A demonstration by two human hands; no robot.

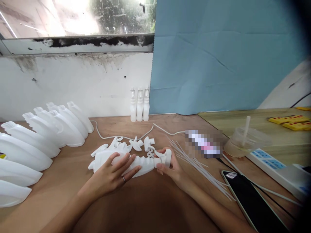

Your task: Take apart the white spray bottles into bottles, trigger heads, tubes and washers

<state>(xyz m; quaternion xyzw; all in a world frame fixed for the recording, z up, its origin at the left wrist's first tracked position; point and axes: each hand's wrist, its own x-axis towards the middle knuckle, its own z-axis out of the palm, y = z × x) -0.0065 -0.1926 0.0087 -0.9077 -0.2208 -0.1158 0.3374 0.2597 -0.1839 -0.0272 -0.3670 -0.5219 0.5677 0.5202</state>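
A white spray bottle point(143, 165) lies on its side across the middle of the table, its neck to the right. My left hand point(119, 170) wraps over the bottle's body, a ring on one finger. At the neck, my right hand point(170, 168) grips the white trigger spray head point(166, 158) with thumb and fingers; whether it is screwed tight I cannot tell. Just behind the bottle is a pile of loose white trigger parts point(136, 144), and small white rings point(150, 152) lie by the neck.
White bottles without heads point(70, 126) stand in rows at left. Three small white bottles point(140, 106) stand by the wall. To the right are thin white tubes point(201, 171), a phone point(252, 200), a power strip point(269, 165), a clear cup point(240, 142) and cables.
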